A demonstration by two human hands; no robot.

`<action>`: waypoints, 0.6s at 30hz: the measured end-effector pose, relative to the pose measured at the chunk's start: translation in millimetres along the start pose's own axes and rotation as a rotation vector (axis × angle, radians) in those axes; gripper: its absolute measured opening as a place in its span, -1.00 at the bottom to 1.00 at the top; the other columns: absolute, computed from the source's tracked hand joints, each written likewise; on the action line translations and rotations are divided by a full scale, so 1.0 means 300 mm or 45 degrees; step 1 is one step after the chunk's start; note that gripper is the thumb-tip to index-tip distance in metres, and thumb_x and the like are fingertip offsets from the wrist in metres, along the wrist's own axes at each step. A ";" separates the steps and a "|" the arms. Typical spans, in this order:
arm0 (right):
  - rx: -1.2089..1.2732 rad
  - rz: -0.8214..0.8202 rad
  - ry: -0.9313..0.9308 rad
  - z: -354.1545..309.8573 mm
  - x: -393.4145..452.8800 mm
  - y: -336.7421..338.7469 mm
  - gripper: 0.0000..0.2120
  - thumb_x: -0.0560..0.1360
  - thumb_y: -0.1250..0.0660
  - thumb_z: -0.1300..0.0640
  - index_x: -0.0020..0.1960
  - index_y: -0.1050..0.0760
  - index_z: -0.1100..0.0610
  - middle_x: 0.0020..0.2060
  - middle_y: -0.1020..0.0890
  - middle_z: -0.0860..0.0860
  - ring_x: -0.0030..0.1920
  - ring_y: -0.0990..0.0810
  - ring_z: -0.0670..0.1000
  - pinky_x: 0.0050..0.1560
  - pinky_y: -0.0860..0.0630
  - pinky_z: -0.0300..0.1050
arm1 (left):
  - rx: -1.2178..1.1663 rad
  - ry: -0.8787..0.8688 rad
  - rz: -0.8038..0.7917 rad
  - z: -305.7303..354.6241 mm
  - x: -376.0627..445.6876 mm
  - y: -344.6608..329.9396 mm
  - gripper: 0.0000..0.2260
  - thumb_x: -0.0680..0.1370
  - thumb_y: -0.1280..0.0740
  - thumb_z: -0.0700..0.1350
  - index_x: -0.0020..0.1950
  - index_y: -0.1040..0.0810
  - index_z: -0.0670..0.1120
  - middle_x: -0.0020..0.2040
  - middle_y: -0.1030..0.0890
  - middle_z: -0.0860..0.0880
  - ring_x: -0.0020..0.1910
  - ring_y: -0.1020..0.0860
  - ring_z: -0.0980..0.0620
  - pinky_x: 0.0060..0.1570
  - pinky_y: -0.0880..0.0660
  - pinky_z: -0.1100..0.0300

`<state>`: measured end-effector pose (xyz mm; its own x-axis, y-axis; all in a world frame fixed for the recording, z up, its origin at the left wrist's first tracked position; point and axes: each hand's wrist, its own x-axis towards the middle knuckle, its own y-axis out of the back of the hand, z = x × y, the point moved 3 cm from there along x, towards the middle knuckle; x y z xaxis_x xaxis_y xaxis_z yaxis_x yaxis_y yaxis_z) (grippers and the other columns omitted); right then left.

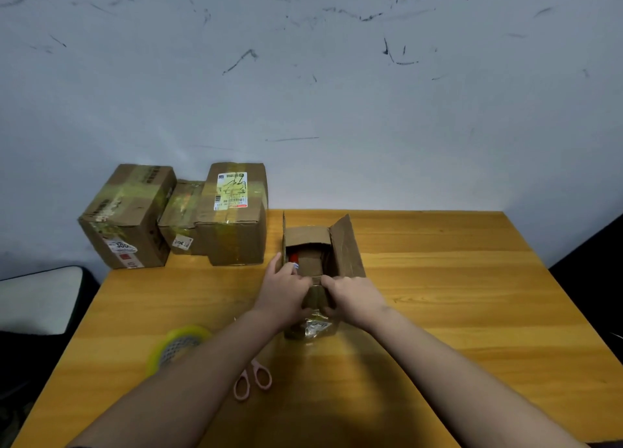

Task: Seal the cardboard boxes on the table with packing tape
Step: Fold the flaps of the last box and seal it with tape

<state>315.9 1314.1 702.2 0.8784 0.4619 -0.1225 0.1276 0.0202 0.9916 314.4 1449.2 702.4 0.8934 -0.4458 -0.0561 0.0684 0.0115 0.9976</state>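
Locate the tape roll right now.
In the head view, the yellow-green roll of packing tape lies near the wooden table's left edge, partly behind the left forearm, left of the pink-handled scissors.

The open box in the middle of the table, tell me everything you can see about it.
The open box is small, brown, worn cardboard and stands on the wooden table. Its right flap stands up, its far flap folds inward, and shiny tape clings to its near face. Something red shows inside. The left hand and the right hand both press on its near flap.
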 end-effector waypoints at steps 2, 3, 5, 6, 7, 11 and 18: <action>0.030 0.016 0.009 0.002 -0.006 -0.005 -0.73 0.56 -0.26 0.01 0.18 -0.36 0.12 0.05 -0.60 0.06 -0.01 -0.61 0.12 -0.11 -0.52 -0.02 | 0.017 0.008 0.016 0.004 -0.004 -0.002 -0.69 0.52 -0.25 0.16 0.16 -0.49 0.01 0.15 -0.57 0.05 0.28 -0.39 0.00 0.50 0.09 -0.07; 0.058 0.022 0.027 0.007 -0.008 -0.007 -0.75 0.57 -0.25 0.01 0.17 -0.36 0.12 0.05 -0.60 0.07 -0.01 -0.61 0.11 -0.09 -0.51 -0.03 | 0.002 0.012 0.048 0.005 -0.009 -0.005 -0.66 0.53 -0.24 0.18 0.19 -0.47 0.01 0.18 -0.55 0.05 0.29 -0.39 0.01 0.50 0.06 -0.06; 0.112 0.029 0.082 0.023 -0.015 -0.009 -0.79 0.60 -0.20 -0.02 0.13 -0.38 0.10 0.04 -0.61 0.07 0.01 -0.57 0.10 -0.03 -0.44 -0.06 | -0.115 0.058 0.161 -0.008 -0.027 -0.014 -0.66 0.54 -0.22 0.19 0.20 -0.46 0.02 0.20 -0.52 0.07 0.29 -0.39 0.04 0.48 0.00 0.00; 0.123 0.024 0.107 0.038 -0.021 -0.006 -0.79 0.62 -0.16 -0.04 0.12 -0.38 0.09 0.04 -0.60 0.08 0.03 -0.55 0.10 0.00 -0.37 -0.06 | -0.181 0.101 0.218 -0.017 -0.037 -0.017 -0.67 0.55 -0.22 0.18 0.21 -0.45 0.03 0.21 -0.51 0.07 0.30 -0.38 0.05 0.47 -0.03 0.02; 0.130 0.015 0.122 0.054 -0.027 -0.006 -0.79 0.64 -0.12 -0.05 0.10 -0.38 0.08 0.03 -0.60 0.08 0.04 -0.54 0.10 0.03 -0.33 -0.04 | -0.225 0.134 0.252 -0.026 -0.048 -0.022 -0.68 0.55 -0.22 0.17 0.22 -0.45 0.04 0.22 -0.50 0.07 0.32 -0.37 0.06 0.46 -0.05 0.03; 0.263 -0.044 0.105 0.095 -0.049 -0.009 -0.69 0.67 0.02 -0.07 0.05 -0.45 0.03 -0.04 -0.60 0.02 0.01 -0.53 0.04 0.14 -0.34 -0.02 | -0.194 0.157 0.268 -0.007 -0.077 -0.043 -0.65 0.58 -0.21 0.13 0.30 -0.44 0.02 0.33 -0.45 0.03 0.40 -0.30 0.04 0.47 -0.08 0.02; 0.206 0.140 -0.102 0.104 -0.039 -0.009 -0.71 0.60 -0.13 -0.18 -0.13 -0.46 -0.03 -0.10 -0.57 -0.02 -0.04 -0.51 0.00 0.05 -0.38 -0.07 | -0.140 0.230 0.300 0.027 -0.071 -0.061 -0.68 0.58 -0.21 0.08 0.29 -0.47 0.00 0.33 -0.47 0.01 0.40 -0.31 0.02 0.45 -0.10 0.02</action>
<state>319.6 1281.0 699.5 0.9241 0.3815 -0.0228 0.0954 -0.1725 0.9804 290.6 1451.3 685.9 0.9541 -0.2533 0.1599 -0.1111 0.1966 0.9742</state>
